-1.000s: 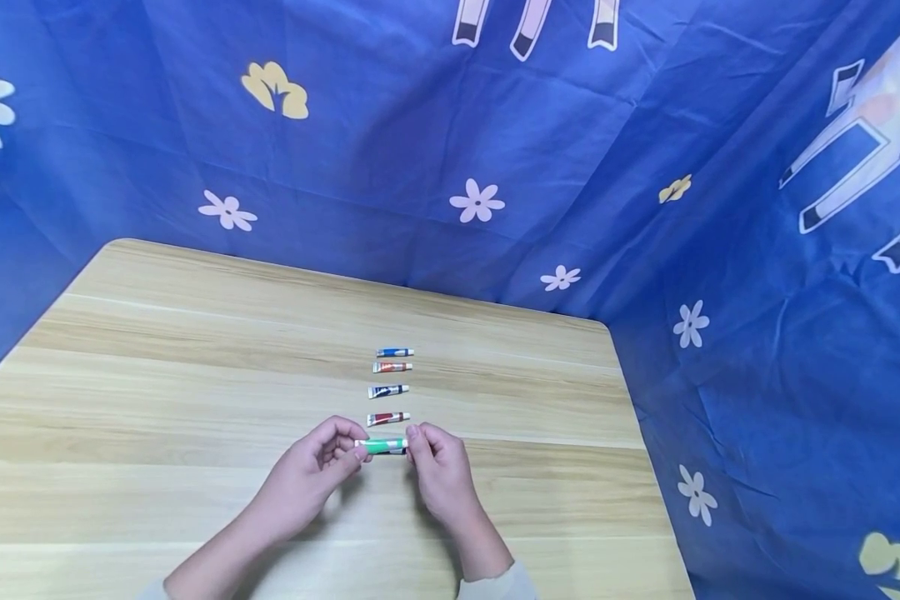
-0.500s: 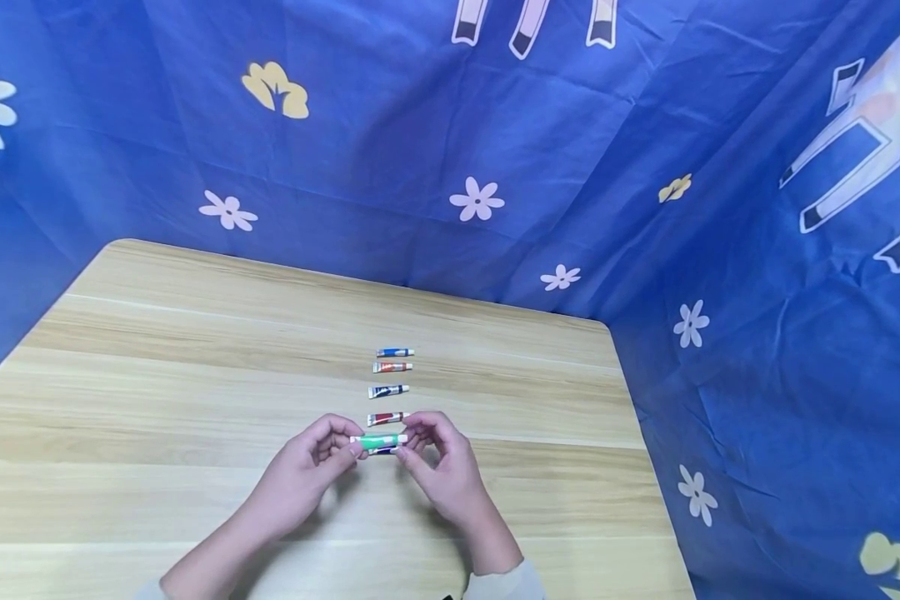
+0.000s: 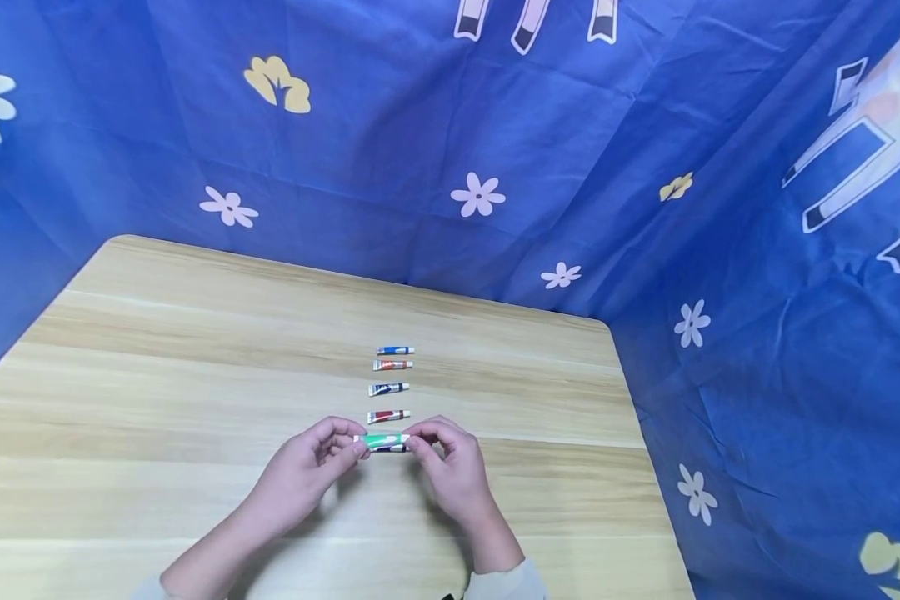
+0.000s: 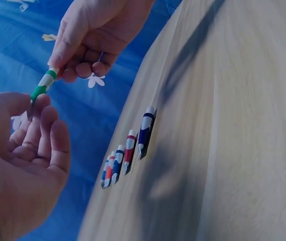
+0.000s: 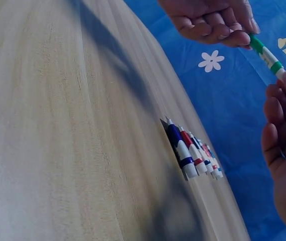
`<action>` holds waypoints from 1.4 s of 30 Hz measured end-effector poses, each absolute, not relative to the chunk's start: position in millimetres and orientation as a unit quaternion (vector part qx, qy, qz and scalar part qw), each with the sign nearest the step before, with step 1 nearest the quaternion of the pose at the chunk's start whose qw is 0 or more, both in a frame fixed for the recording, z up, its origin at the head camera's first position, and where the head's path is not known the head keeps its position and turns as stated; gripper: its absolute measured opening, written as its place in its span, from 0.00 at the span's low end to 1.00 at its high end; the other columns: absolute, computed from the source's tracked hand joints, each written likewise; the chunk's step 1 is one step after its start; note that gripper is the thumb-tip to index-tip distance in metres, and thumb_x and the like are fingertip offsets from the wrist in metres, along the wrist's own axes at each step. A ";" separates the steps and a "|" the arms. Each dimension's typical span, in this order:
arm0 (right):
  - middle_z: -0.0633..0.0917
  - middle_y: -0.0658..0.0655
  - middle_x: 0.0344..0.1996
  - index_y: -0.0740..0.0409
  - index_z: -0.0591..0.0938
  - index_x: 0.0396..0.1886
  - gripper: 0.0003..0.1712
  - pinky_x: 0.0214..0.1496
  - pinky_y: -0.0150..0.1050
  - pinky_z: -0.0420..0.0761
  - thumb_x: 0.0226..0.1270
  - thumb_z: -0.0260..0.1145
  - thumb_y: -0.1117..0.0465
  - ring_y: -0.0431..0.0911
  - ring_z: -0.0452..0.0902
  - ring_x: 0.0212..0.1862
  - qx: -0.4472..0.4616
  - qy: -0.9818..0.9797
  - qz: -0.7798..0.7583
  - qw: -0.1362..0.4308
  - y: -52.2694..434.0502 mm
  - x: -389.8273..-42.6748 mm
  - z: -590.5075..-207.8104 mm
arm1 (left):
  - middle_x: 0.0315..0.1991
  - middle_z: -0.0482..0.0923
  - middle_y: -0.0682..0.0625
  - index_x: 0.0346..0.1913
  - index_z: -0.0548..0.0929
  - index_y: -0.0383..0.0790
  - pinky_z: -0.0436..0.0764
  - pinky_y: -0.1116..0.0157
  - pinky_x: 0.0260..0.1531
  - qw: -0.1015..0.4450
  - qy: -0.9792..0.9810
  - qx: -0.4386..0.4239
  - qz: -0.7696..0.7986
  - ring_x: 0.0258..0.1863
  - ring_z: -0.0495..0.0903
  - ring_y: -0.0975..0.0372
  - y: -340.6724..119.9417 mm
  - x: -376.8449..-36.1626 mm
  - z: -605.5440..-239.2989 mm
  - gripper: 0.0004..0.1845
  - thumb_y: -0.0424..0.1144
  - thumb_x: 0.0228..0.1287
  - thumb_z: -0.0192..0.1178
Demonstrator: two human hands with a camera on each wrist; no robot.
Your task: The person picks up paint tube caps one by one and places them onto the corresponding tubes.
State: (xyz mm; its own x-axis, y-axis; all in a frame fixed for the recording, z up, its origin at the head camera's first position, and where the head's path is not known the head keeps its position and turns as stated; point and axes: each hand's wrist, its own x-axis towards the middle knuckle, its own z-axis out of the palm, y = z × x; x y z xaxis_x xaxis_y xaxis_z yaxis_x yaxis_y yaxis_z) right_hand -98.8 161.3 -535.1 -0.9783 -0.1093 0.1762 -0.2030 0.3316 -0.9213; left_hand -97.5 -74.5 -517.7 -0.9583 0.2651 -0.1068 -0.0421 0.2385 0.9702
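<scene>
You hold the green tube [image 3: 382,439] above the table [image 3: 157,400], just in front of the row of tubes [image 3: 390,379]. Your left hand [image 3: 305,472] pinches its flat end and your right hand [image 3: 450,467] pinches the cap end. Keep the left pinch firm on the flat end, so the body is not squeezed. Turn only with the right fingertips [image 5: 283,83], gently. Keep the tube level and over the table, apart from the dark tube [image 4: 145,131] below it.

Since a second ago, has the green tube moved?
Yes. The green tube has lifted off the table, now nearer the red tube, uncovering another tube beneath.
</scene>
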 end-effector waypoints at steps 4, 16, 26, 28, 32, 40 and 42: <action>0.90 0.65 0.40 0.62 0.90 0.43 0.07 0.47 0.29 0.84 0.76 0.72 0.61 0.35 0.82 0.41 0.059 -0.793 0.607 0.001 160.5 -100.0 -534.1 | 0.37 0.89 0.57 0.50 0.87 0.47 0.83 0.70 0.35 0.049 0.819 0.109 0.561 0.34 0.84 0.71 -72.8 -98.4 -517.3 0.10 0.41 0.70 0.74; 0.84 0.78 0.40 0.73 0.84 0.45 0.13 0.48 0.30 0.83 0.82 0.65 0.63 0.37 0.80 0.39 0.026 -0.770 0.635 -0.062 156.1 -101.9 -536.9 | 0.30 0.86 0.67 0.44 0.90 0.49 0.85 0.71 0.33 -0.137 0.852 0.245 0.443 0.32 0.80 0.79 -69.1 -103.3 -520.9 0.14 0.35 0.56 0.82; 0.87 0.59 0.36 0.59 0.87 0.41 0.12 0.44 0.28 0.77 0.82 0.66 0.56 0.34 0.75 0.37 0.030 -0.840 0.539 -0.062 157.8 -99.7 -542.2 | 0.27 0.85 0.61 0.42 0.89 0.47 0.80 0.72 0.28 -0.098 0.910 0.263 0.306 0.25 0.74 0.76 -67.4 -107.9 -513.8 0.11 0.34 0.58 0.81; 0.87 0.55 0.35 0.57 0.89 0.41 0.13 0.43 0.28 0.77 0.82 0.66 0.54 0.35 0.75 0.37 0.033 -0.854 0.517 -0.053 159.5 -99.3 -543.5 | 0.29 0.85 0.61 0.41 0.90 0.47 0.79 0.72 0.28 -0.087 0.912 0.260 0.306 0.26 0.71 0.77 -66.2 -107.7 -515.2 0.11 0.34 0.59 0.80; 0.87 0.53 0.34 0.56 0.90 0.42 0.14 0.43 0.28 0.78 0.82 0.65 0.52 0.35 0.76 0.37 0.028 -0.865 0.499 -0.030 164.2 -100.8 -543.0 | 0.34 0.84 0.61 0.42 0.92 0.48 0.79 0.72 0.29 -0.059 0.915 0.249 0.314 0.28 0.71 0.78 -63.6 -107.2 -520.5 0.10 0.37 0.58 0.81; 0.88 0.55 0.37 0.58 0.90 0.46 0.13 0.44 0.28 0.79 0.81 0.66 0.54 0.35 0.77 0.38 0.017 -0.857 0.515 -0.028 169.4 -101.7 -547.8 | 0.31 0.84 0.58 0.39 0.93 0.47 0.83 0.68 0.34 -0.006 0.922 0.248 0.296 0.29 0.76 0.73 -57.8 -110.0 -534.8 0.08 0.42 0.58 0.81; 0.88 0.55 0.37 0.59 0.89 0.46 0.13 0.44 0.28 0.79 0.81 0.66 0.54 0.35 0.77 0.38 0.018 -0.853 0.520 -0.032 169.1 -101.2 -549.5 | 0.30 0.85 0.58 0.37 0.93 0.48 0.84 0.67 0.35 -0.004 0.922 0.256 0.291 0.29 0.77 0.72 -56.8 -110.9 -539.1 0.08 0.41 0.57 0.82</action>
